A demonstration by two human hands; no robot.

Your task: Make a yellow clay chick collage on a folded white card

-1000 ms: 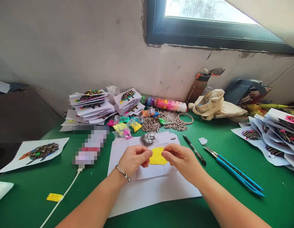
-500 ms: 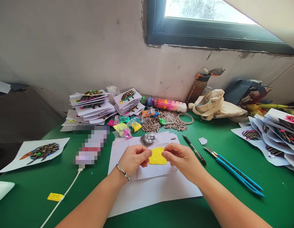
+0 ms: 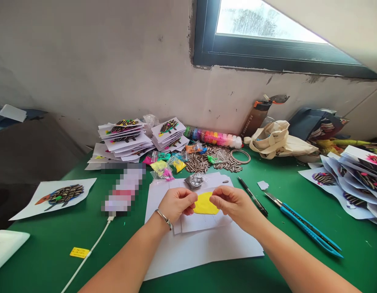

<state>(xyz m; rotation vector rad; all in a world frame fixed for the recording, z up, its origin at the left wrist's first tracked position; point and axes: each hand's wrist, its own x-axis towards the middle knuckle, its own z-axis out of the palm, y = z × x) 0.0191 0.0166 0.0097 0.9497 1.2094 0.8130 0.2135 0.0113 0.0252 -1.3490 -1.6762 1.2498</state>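
A flat yellow clay piece (image 3: 206, 203) is stretched between both hands, over white paper (image 3: 203, 248) that shows a few drawn lines. My left hand (image 3: 181, 203), with a bracelet at the wrist, pinches its left edge between thumb and fingers. On the other side my right hand (image 3: 226, 199) pinches its right edge. Just behind the clay lies a small bag of dark material (image 3: 194, 181), with a single seed (image 3: 225, 181) to its right on the paper.
Right of the paper lie a pen (image 3: 252, 196) and a blue cutter (image 3: 310, 228). Behind are sunflower seeds (image 3: 197, 162), bagged clay (image 3: 160, 169), a tape ring (image 3: 240, 156) and card stacks (image 3: 129, 142). A seed picture (image 3: 58, 195), a pixelated object (image 3: 124, 191) and a cable (image 3: 93, 248) are left.
The whole view has shifted, so things appear slightly farther right and lower. Both hands keep their pinch on the yellow clay, with little visible movement.
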